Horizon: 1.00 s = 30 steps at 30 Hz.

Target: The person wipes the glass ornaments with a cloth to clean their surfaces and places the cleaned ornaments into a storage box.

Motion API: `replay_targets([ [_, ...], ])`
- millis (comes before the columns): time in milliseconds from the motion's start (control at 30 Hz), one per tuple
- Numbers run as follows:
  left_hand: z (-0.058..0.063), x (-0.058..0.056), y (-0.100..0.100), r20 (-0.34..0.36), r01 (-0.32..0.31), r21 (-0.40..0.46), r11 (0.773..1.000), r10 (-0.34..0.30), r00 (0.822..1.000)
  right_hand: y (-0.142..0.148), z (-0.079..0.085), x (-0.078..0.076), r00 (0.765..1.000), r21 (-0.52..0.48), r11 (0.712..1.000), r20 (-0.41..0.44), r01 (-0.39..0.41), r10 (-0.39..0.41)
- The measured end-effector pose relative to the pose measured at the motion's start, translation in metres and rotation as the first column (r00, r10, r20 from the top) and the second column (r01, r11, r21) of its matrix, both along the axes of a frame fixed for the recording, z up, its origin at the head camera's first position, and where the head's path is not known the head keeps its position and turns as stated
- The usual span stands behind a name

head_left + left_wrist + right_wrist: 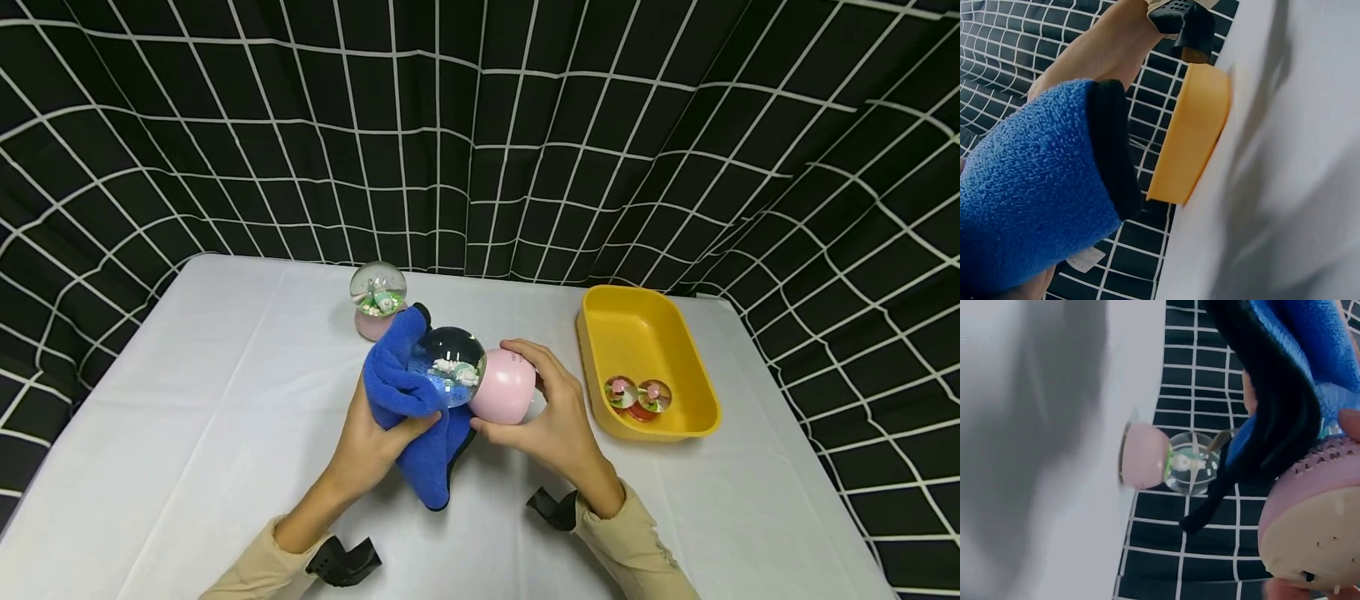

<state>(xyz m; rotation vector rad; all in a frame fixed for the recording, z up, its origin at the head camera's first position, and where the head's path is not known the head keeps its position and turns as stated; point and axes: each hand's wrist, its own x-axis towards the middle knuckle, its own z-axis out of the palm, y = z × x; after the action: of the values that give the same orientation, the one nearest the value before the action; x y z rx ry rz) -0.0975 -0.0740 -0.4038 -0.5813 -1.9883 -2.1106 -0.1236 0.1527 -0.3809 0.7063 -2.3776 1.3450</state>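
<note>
A snow globe (504,387) with a pink base lies tilted on its side between both hands. My right hand (558,417) grips it by the base, thumb below and fingers above. Around its glass ball my left hand (367,442) holds a blue cloth (431,462) with black edging, the thumb pressing near the glass. White figures show inside the ball. In the right wrist view the pale underside of the base (1316,540) faces the camera, and the cloth (1272,406) covers much of the ball. The cloth (1035,181) hides most of the left hand in the left wrist view.
Another pink-based snow globe (378,302) stands upright behind the left hand. To the right is a yellow tray (637,325) with two small red-based globes (637,398) in its near end. A black grid-patterned curtain (465,150) surrounds the white table (187,400).
</note>
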Motion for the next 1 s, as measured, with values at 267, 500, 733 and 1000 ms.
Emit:
replay_targets([
  [267,-0.0005,0.0022,-0.0005,-0.083,-0.035,-0.129,0.991,0.024,0.996,0.0020,-0.0016,-0.0015,0.999,-0.010,1.000,0.033,0.026,-0.026],
  [500,-0.0026,-0.0010,-0.0046,-0.186,-0.140,-0.259,0.956,0.093,0.978,0.0042,0.0006,-0.0023,0.999,0.046,0.998,-0.005,-0.050,0.050],
  [733,0.0008,0.0010,-0.0065,-0.091,-0.146,-0.384,0.912,0.120,0.989,0.0061,0.0016,-0.0040,0.980,0.147,0.981,-0.136,-0.124,0.144],
  [1000,0.0033,-0.0007,-0.0084,-0.065,-0.174,-0.397,0.901,0.162,0.985,0.0070,-0.0002,-0.0049,0.960,0.202,0.967,-0.199,-0.157,0.198],
])
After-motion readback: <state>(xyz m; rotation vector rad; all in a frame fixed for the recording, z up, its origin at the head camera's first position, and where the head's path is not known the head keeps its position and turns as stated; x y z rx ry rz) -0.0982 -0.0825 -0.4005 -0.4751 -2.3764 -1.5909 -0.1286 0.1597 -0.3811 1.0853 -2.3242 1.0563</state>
